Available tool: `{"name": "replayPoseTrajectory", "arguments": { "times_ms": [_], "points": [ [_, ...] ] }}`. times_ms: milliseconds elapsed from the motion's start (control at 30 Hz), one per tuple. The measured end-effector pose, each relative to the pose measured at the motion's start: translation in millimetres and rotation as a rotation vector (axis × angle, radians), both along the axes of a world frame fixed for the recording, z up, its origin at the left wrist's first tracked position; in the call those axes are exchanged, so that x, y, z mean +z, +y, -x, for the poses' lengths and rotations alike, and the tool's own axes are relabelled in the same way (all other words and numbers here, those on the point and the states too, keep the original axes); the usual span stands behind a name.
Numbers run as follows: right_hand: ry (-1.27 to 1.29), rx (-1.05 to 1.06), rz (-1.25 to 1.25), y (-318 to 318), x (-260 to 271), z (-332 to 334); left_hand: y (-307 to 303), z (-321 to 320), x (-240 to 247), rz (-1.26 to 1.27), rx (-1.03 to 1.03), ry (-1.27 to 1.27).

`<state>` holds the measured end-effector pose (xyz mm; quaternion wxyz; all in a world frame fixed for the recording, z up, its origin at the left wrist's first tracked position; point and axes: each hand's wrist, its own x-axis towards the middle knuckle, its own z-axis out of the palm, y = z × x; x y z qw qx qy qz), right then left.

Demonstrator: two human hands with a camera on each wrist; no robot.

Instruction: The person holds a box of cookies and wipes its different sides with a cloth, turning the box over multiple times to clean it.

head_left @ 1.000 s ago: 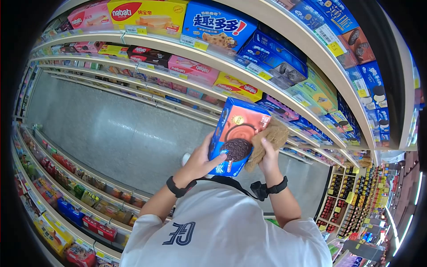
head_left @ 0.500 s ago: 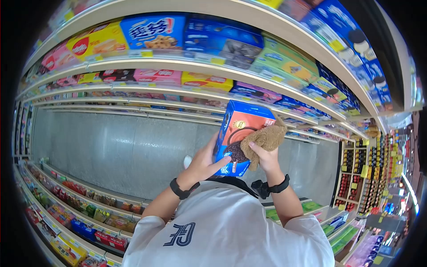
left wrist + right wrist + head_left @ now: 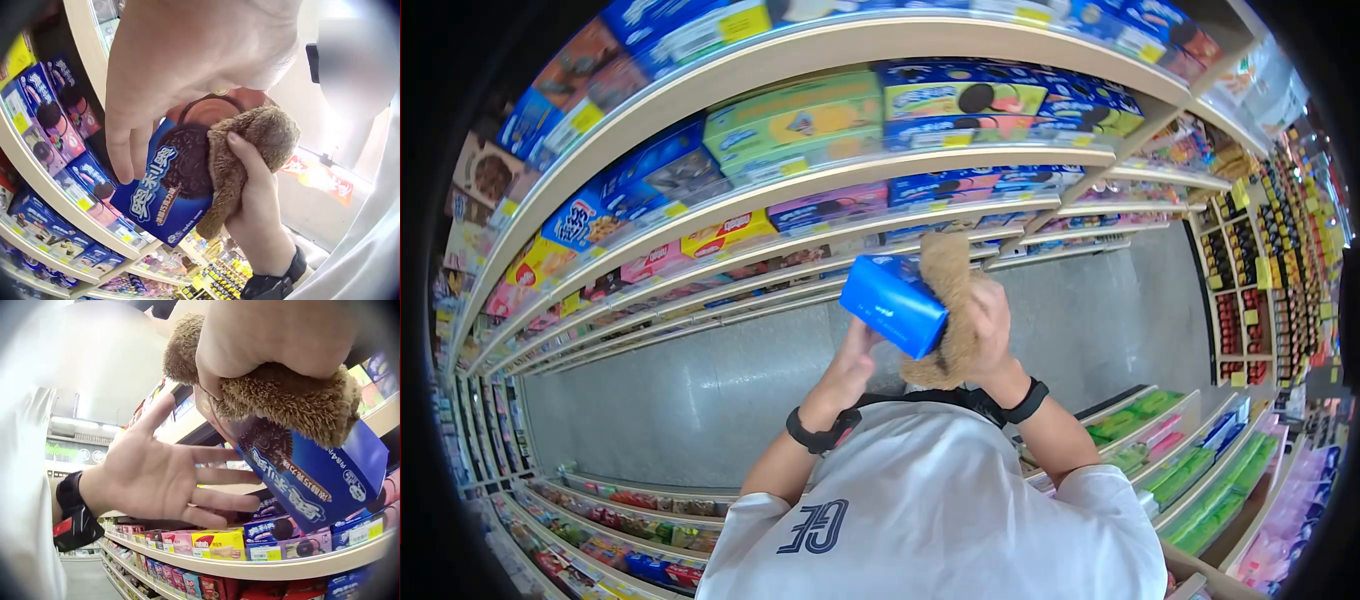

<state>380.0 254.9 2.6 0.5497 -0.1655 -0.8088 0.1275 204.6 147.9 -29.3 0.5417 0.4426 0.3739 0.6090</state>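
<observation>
Plainly, the right hand [image 3: 256, 206] clenches a brown cloth [image 3: 247, 147] against the blue cookie box [image 3: 156, 200], held up at frame centre. The left hand [image 3: 156, 478], fingers spread, props the box. Wiping seems midway, and the box is not yet on the shelves [image 3: 800, 50] above.

Supermarket aisle. Long cream shelves [image 3: 820, 45] on both sides, packed with Oreo boxes [image 3: 960, 98] and wafer boxes [image 3: 212, 542]; yellow price labels [image 3: 269, 554] along the shelf edges. Grey floor [image 3: 680, 390] between the racks. More stocked racks [image 3: 1230, 300] at the aisle's end
</observation>
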Motion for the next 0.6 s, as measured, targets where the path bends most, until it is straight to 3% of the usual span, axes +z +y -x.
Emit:
{"name": "replayPoseTrajectory", "arguments": {
  "times_ms": [33, 67, 133, 200, 333, 600],
  "points": [
    [-0.054, -0.005, -0.045, 2.6, -5.0, -8.7, 6.8, -6.7, 7.6, 0.027, -0.041, -0.177],
    [-0.109, -0.006, -0.09, 5.1, -9.2, -15.7, 11.4, -13.8, 16.0, 0.036, -0.044, -0.167],
    [-0.107, -0.011, -0.049, 4.2, -15.7, -25.5, 19.3, -27.4, 31.9, -0.083, 0.098, -0.035],
    [-0.207, -0.018, -0.093, 4.9, -20.3, -32.7, 22.8, -38.4, 33.2, -0.023, 0.129, 0.013],
    [-0.154, 0.007, -0.084, 12.6, -24.1, -35.1, 26.5, -52.1, 36.8, 0.041, 0.24, 0.105],
    [-0.124, 0.14, -0.041, 45.1, -27.6, -43.1, 4.5, -33.3, 45.9, -0.079, 0.41, 0.293]
  ]
}}
